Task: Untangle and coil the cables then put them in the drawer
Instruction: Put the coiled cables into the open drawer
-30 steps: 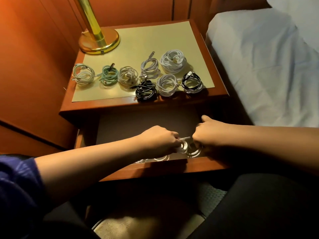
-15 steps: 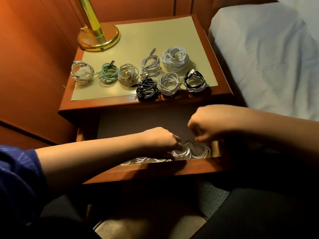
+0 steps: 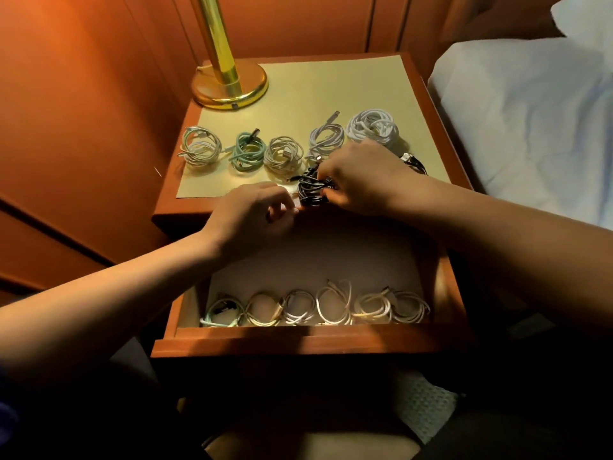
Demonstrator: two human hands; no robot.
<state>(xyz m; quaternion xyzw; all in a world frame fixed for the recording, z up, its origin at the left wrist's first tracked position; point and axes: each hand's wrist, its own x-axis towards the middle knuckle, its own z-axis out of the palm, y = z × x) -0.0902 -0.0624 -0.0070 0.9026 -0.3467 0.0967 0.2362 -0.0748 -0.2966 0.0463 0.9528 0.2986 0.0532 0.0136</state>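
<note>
A black coiled cable (image 3: 310, 190) lies at the front edge of the nightstand top (image 3: 331, 91), and my right hand (image 3: 361, 179) grips it from the right. My left hand (image 3: 255, 214) hovers just left of it with curled fingers, its fingertips at the coil's edge; whether they pinch it is unclear. More coils sit on top: pale green-white (image 3: 200, 151), teal (image 3: 247, 154), beige (image 3: 283, 156), white (image 3: 325, 139) and a large white one (image 3: 373, 127). A black-and-white coil (image 3: 413, 161) peeks out behind my right wrist. The open drawer (image 3: 298, 340) holds several light coils (image 3: 331, 305) in a row along its front.
A brass lamp base (image 3: 230, 86) stands at the back left of the nightstand. Wood wall panelling runs along the left, and a bed with white sheets (image 3: 530, 121) lies to the right. The back half of the drawer floor (image 3: 315, 257) is bare.
Both hands left the coil they had set in the drawer and rose to the nightstand top. My right hand took hold of the black coil. The view tilted, showing more of the drawer.
</note>
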